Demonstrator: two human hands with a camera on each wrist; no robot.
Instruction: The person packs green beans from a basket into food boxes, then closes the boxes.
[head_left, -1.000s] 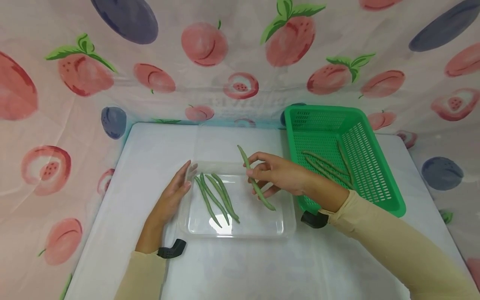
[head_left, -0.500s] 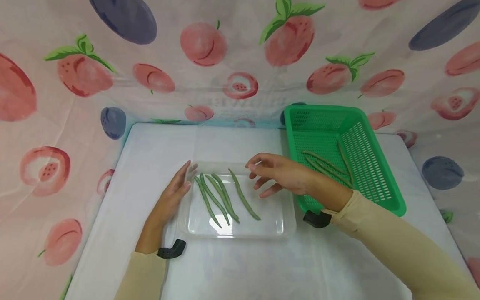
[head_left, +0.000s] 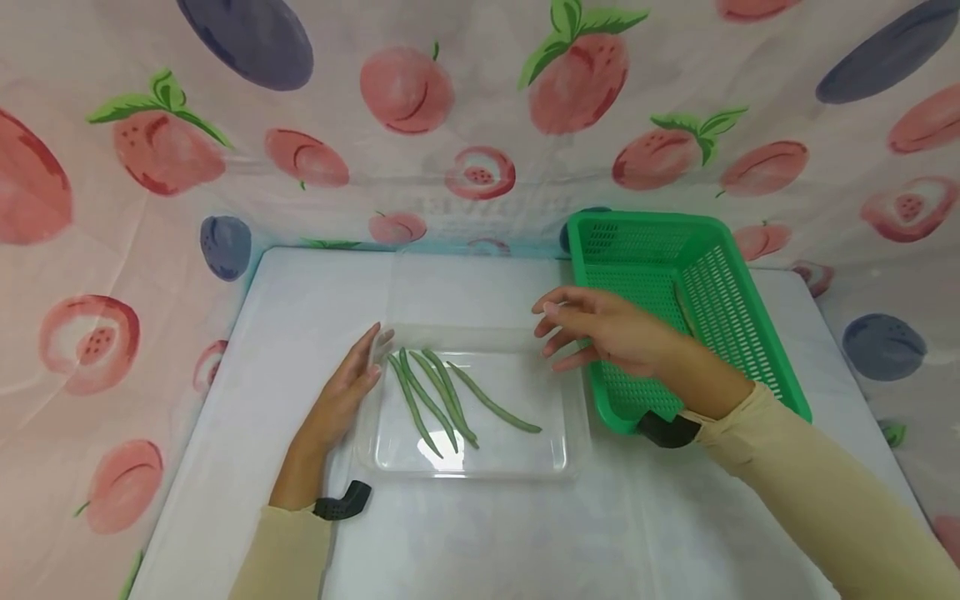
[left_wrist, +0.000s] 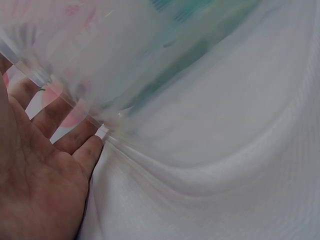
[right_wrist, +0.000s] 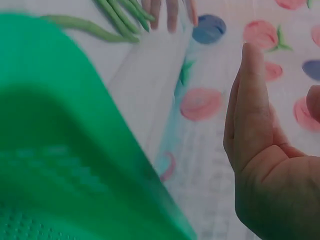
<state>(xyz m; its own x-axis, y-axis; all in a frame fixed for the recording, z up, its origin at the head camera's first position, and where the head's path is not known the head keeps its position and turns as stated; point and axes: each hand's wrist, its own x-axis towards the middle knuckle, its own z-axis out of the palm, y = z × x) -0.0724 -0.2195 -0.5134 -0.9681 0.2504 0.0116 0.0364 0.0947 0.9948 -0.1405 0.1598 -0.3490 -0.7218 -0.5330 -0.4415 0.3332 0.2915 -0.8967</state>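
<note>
In the head view, the right hand [head_left: 600,329] is pulling away, its fingers parted and holding nothing. A long, slender green bean [head_left: 493,405] is now lying loose beside four others [head_left: 432,405] in the clear rectangular plastic tray [head_left: 517,379] below centre, bringing the count to five. The left hand [head_left: 345,387] is touching the tray's left wall, fingers extended. At right, the green perforated plastic basket [head_left: 637,275] is showing one bean [head_left: 682,307], the forearm hiding part of its floor.

A rectangular table [head_left: 487,542] is draped in white cloth [head_left: 322,292] and enclosed, behind and on both sides, by pale pinkish sheeting [head_left: 480,108] printed with red peaches [head_left: 407,89] and dark-blue oval fruits [head_left: 227,247].
</note>
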